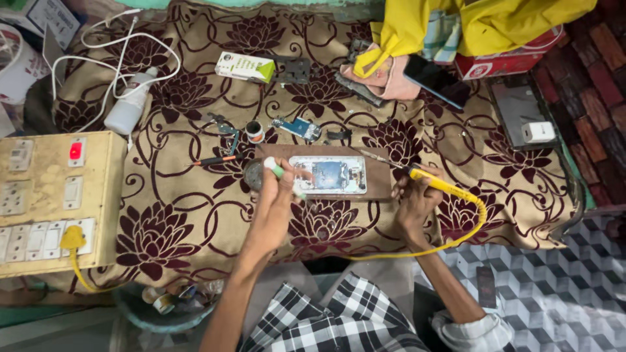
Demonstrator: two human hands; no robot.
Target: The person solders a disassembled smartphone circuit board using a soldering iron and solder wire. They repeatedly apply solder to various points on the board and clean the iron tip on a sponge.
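I see the opened phone [329,175] lying flat on a brown board [381,171] at centre. At its nine o'clock my left grip [277,195] is clamped on a small green-tipped tube [276,170]. At three o'clock my right grip [414,199] clasps the yellow soldering iron [433,182], tip near the phone's upper right.

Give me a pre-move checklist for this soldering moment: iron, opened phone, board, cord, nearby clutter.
1. Yellow soldering iron gripped in right hand: ok.
2. Iron tip on the opened phone: cannot tell; it looks apart.
3. Phone lying flat on the wooden board: ok.
4. Left hand holding a white-green tool at the phone: ok.
5. Yellow cord free of the phone: ok.
6. Loose parts off the board: ok.
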